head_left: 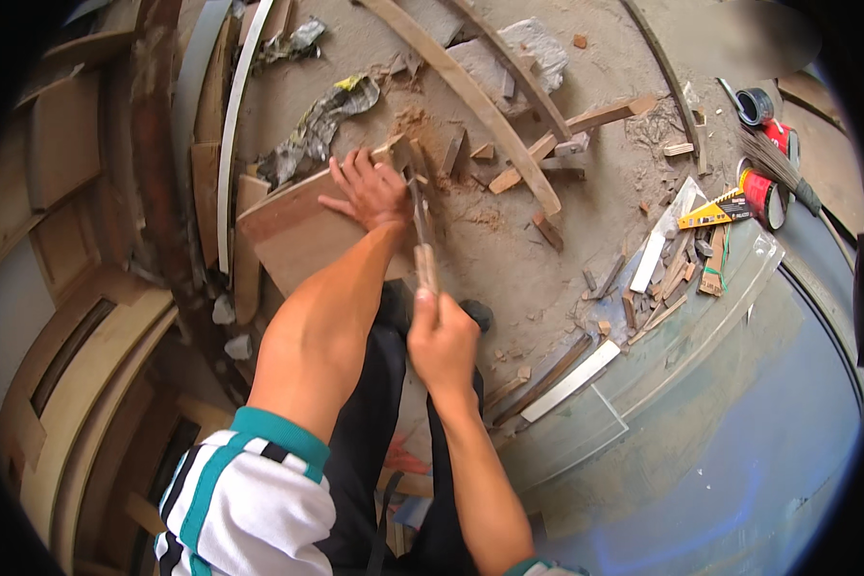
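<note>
My left hand (370,192) lies with its fingers spread on a flat brown wooden board (302,235), close to its far right corner. In my closed right hand (442,341) is a wooden-handled tool (425,264). Its narrow metal part runs away from me along the board's right edge, beside my left wrist. Seen nearly edge-on, the tool's exact kind cannot be made out. Sawdust (413,123) and small wood offcuts (454,151) lie on the floor just past the board.
Curved wooden strips (470,91) cross the dusty floor ahead. A large glass sheet (720,413) spans the right, with wood scraps (677,269), a yellow-labelled package (712,209), red cans (763,197) and a brush (778,163) by its far edge. Wooden frames (91,384) stand at left.
</note>
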Demonstrator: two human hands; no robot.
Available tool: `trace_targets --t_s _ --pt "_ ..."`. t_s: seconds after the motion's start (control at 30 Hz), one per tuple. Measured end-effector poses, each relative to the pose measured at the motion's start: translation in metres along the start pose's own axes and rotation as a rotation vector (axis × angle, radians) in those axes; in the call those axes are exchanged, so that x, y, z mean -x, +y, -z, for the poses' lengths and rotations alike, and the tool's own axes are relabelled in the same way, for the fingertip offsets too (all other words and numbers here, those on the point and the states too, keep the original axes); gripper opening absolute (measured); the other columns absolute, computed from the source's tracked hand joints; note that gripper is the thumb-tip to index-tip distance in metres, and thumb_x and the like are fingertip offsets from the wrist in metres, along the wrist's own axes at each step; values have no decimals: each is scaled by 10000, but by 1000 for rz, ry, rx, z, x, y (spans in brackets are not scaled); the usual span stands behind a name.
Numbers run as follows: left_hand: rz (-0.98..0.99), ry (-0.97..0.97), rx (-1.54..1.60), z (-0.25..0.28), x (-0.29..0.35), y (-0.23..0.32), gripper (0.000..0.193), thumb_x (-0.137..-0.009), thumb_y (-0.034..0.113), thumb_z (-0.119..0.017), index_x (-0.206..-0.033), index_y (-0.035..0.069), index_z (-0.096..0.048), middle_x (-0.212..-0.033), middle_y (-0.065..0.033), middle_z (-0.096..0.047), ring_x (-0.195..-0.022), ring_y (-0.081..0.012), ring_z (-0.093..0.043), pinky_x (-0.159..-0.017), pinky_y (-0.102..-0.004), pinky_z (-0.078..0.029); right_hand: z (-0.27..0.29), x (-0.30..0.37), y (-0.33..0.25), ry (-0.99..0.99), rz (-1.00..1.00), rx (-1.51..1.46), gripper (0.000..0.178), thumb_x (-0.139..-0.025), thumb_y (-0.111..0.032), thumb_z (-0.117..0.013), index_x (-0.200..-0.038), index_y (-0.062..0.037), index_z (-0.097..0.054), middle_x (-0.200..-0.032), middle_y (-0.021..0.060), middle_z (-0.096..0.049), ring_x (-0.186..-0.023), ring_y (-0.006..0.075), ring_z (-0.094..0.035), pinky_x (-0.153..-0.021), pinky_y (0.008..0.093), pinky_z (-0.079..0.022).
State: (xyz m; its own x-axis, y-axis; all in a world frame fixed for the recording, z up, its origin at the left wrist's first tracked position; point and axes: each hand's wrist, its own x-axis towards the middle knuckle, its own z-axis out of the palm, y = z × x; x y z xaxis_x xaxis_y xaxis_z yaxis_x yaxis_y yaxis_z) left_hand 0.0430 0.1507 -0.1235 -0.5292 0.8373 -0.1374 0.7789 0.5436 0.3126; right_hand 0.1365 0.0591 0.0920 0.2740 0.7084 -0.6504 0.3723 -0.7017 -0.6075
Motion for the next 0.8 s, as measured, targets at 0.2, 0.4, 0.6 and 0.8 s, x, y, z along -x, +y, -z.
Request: trace_targets --t_s 0.2,0.4,0.6,0.8 --pt "48 0 12 0 -1 1 380 -937 287 -439 -1260 167 -599 -1424 6 -514 -1492 -285 -269 -1121 -758 11 6 -12 11 -66 8 -93 395 -1001 -286 -544 -760 26 -570 -648 246 -597 -618 442 -596 -583 484 -456" --pt "54 -50 32 3 -6 4 409 -946 320 -443 -1294 179 -604 -1489 -2 -482 -1513 -293 -229 -1112 -763 49 8 -13 7 -76 59 -70 417 -1000 -299 -535 -745 30 -564 -675 278 -594 -658 491 -593 -605 515 -448" --pt "-79 -36 138 8 2 -22 418 -1001 395 -445 -1341 195 -583 -1554 -12 -419 -1520 -285 -213 -1118 -758 35 4 -4 8 -73 51 -90 434 -989 -329 -565 -769 44 -582 -678 266 -600 -644 429 -603 -624 485 -455" --pt "-212 -3 87 9 9 -39 426 -999 398 -469 -1354 184 -565 -1521 -20 -458 -1498 -269 -271 -1150 -714 21 -8 6 31 -120 144 -91 434 -965 -361 -610 -805 42 -607 -713 257 -625 -681 417 -625 -651 459 -476"
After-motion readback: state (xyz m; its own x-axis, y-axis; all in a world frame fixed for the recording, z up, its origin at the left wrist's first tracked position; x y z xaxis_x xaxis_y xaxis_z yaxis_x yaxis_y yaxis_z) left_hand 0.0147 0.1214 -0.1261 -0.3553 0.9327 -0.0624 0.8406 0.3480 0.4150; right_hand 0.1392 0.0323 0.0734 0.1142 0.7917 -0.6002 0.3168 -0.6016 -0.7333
